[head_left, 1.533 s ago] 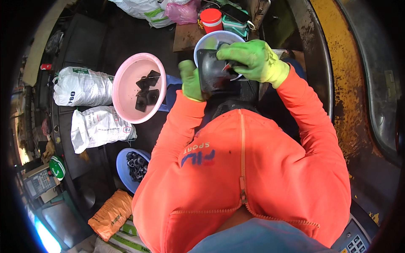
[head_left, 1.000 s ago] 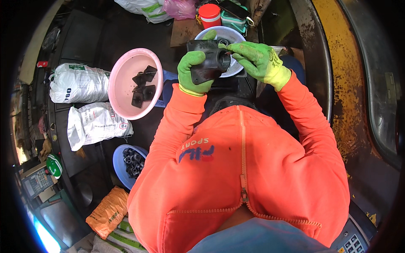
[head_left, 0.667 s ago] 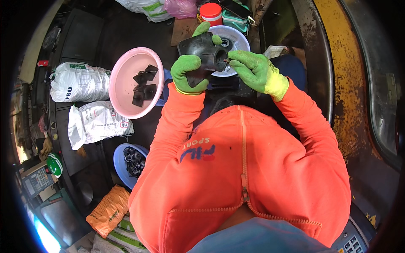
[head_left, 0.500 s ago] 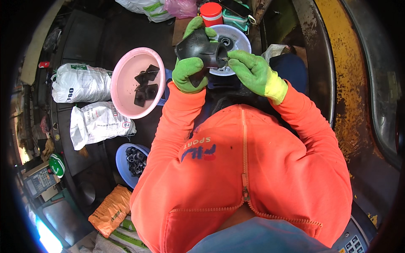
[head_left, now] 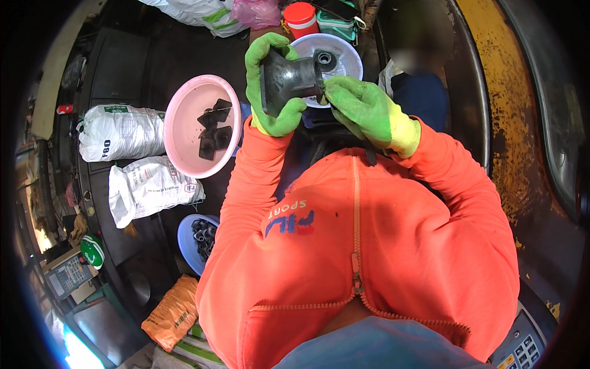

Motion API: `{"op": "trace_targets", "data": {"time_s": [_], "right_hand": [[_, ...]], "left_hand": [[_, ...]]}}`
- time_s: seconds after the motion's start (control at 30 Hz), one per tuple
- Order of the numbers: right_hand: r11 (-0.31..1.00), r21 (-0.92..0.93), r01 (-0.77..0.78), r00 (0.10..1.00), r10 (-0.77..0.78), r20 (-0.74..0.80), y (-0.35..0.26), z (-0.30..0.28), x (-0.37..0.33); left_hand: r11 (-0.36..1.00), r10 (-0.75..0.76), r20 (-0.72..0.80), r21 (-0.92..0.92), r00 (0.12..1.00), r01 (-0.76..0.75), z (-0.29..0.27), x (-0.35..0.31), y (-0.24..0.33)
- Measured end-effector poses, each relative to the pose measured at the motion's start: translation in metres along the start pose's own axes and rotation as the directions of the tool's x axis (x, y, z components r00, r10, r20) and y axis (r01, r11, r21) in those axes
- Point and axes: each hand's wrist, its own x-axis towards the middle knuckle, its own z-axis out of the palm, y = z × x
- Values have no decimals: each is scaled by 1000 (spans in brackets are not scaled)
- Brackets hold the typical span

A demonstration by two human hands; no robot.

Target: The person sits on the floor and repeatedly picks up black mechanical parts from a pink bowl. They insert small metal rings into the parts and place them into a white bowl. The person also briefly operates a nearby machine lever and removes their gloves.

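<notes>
A black moulded part (head_left: 289, 80) with a wide flared base and a tube-like neck sits in my left hand (head_left: 278, 122), whose green glove wraps its fingers and thumb around the base. The neck points right, toward my right hand (head_left: 369, 109). That hand, also gloved in green, has its fingertips pinched together at the rim of the neck. What they grip there, if anything, is too small to make out. Just beyond the part stands a pale blue basin (head_left: 351, 52) with a black ring-shaped piece (head_left: 324, 59) in it.
Left of my hands, a pink basin (head_left: 174, 117) holds several black flared parts (head_left: 215, 141). A blue basin (head_left: 186, 249) of small black pieces stands nearer me. White sacks (head_left: 123, 132) lie farther left. A red-lidded container (head_left: 300, 17) stands at the back; a rusty yellow panel (head_left: 491, 80) rises right.
The black part has turned in my left hand, so its neck opening faces me less. My right hand has stayed at the rim, shifting slightly down and left.
</notes>
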Motion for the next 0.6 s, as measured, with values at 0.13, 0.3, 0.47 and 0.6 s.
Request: {"op": "trace_targets", "data": {"time_s": [0.13,0.3,0.47,0.6], "right_hand": [[918,291,-269,962,244,119,-11,-3,-7],[788,450,-421,907,377,190,-12,-8,-6],[351,908,-228,974,66,218,6,-35,19],[718,695,-25,998,-23,60,48,-90,76]], "left_hand": [[961,144,151,214,978,-175,-10,4,-3],[850,227,255,419,940,-319,-20,2,-10],[751,181,235,594,955,-288,-17,-11,-18],[694,-522,-204,-666,828,274,-13,-38,-21]]}}
